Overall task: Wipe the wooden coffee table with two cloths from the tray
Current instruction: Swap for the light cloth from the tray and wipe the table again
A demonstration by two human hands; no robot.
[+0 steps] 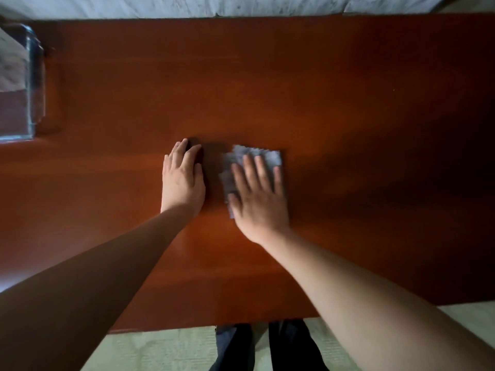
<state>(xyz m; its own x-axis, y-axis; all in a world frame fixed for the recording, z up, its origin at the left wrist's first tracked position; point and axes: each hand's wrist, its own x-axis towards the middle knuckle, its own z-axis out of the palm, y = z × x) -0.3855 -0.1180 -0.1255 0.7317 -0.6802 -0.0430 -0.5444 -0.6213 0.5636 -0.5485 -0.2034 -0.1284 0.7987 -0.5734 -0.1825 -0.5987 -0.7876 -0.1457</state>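
Right of tray: your right hand flat, fingers spread on grey cloth; left hand flat, cloth beneath unclear. Uneven pressure likely bunches cloth.

Marbled grey floor far, pale greenish floor near.

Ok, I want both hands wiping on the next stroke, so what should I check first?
1. The right hand lies flat on the pale cloth: ok.
2. The pale cloth is spread out, not bunched: ok.
3. The left hand has a cloth under it: cannot tell; only a dark patch shows by its fingers.
4. Room on the table to the right of the pale cloth: ok.
5. The tray stands apart from both hands, at the far left: ok.
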